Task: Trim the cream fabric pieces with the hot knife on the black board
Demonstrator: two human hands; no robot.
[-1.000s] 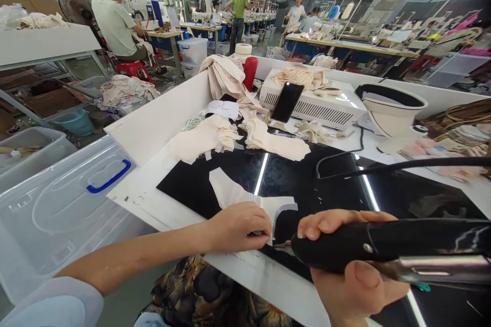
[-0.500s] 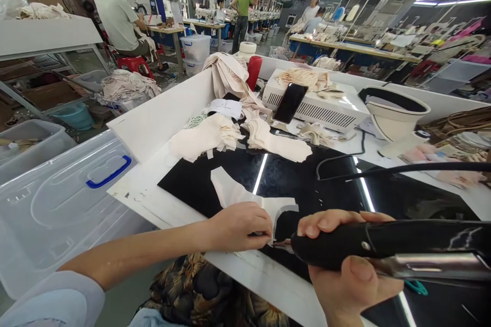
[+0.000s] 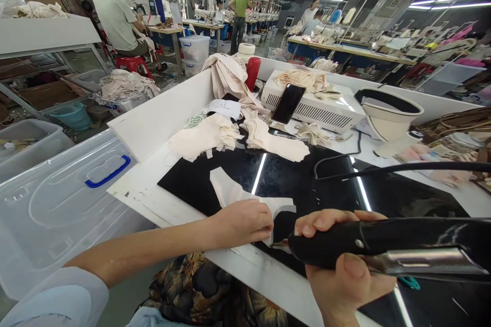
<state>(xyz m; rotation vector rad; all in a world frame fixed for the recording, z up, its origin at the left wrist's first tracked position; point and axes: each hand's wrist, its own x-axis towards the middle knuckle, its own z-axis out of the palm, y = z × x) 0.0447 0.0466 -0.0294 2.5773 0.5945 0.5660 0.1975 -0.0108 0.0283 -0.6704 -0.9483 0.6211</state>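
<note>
My left hand (image 3: 245,222) is closed on the near edge of a pale fabric piece (image 3: 230,189), which lies on the black glossy board (image 3: 322,184). A grey strip runs along the piece's right arm. My right hand (image 3: 341,265) is wrapped round a black handheld tool (image 3: 368,242) with a metal lever below it. The tool's narrow tip points left, close to my left fingertips and the fabric; whether it touches cannot be made out. Behind the piece lie two stacks of pale cut fabric, one at the left (image 3: 203,138) and one at the right (image 3: 278,143).
A phone (image 3: 289,103) leans on a white vented box (image 3: 318,107). A black cable (image 3: 406,167) crosses the right side above the board. Low white walls edge the table. Clear plastic bins (image 3: 69,199) stand at the left. Several people sit or stand farther back.
The whole view has shifted slightly. My right hand and the tool sit a little farther left and nearer my left hand, which keeps its hold on the fabric.
</note>
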